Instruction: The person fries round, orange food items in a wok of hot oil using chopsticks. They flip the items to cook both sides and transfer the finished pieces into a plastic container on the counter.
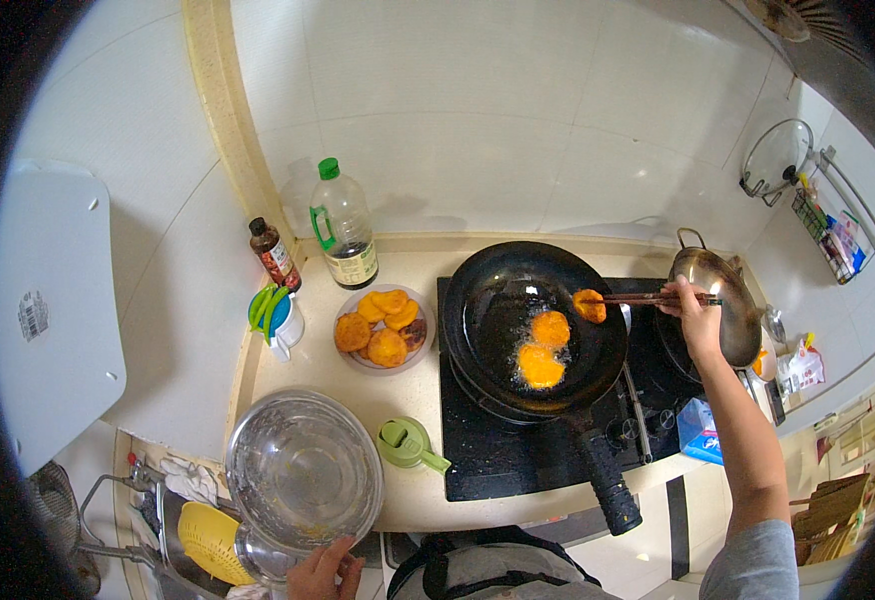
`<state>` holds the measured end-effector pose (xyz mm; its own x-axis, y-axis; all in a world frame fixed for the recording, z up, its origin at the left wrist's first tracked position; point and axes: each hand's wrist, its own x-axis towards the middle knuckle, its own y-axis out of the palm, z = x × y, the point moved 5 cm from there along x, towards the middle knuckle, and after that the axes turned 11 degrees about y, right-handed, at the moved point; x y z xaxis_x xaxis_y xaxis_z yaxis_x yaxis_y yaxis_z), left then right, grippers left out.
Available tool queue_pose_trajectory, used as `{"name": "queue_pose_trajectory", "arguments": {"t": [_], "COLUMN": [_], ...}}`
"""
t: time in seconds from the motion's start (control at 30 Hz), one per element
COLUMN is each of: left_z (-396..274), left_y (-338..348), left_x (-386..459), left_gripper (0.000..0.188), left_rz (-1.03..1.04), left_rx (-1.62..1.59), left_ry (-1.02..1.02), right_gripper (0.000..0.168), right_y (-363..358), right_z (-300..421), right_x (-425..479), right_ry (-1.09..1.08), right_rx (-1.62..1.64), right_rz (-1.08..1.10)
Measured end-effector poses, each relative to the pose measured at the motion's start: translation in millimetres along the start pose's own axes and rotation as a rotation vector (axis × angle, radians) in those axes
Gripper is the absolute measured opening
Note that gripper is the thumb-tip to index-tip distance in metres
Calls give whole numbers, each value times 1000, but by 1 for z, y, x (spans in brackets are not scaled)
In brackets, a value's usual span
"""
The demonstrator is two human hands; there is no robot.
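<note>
My right hand grips dark wooden chopsticks. Their tips are at an orange, browned patty against the right inner wall of a black frying pan. Two more patties, an upper one and a lower one, lie in bubbling oil in the pan. At the bottom, my left hand has loosely bent fingers by the near rim of a large metal bowl. Whether it grips the rim is unclear. Smears coat the bowl's inside.
A plate holds several patties, one darkly browned. Around it are an oil bottle, a sauce bottle, a white jug with green peppers, and a green-lidded container. A wok occupies the right burner. The pan handle overhangs the counter.
</note>
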<state>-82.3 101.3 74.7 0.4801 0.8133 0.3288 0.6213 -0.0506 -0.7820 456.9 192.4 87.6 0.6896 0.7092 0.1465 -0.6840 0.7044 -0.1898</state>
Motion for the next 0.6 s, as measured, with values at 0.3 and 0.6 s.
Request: {"name": "queue_pose_trajectory", "arguments": {"t": [0.3,0.6], "left_z": [4,8], "left_y": [2,1], "left_x": [-4,-9], "left_gripper": [25,20], "left_rz": [8,-7], "left_rx": [16,70], "left_ry": [-1,9], "right_gripper": [30,32], "right_y": [-3,-3], "right_z": [-7,-5], "right_x": [2,1], "right_ry": [23,36], "right_rx": [6,10], "right_rz": [-21,-7]}}
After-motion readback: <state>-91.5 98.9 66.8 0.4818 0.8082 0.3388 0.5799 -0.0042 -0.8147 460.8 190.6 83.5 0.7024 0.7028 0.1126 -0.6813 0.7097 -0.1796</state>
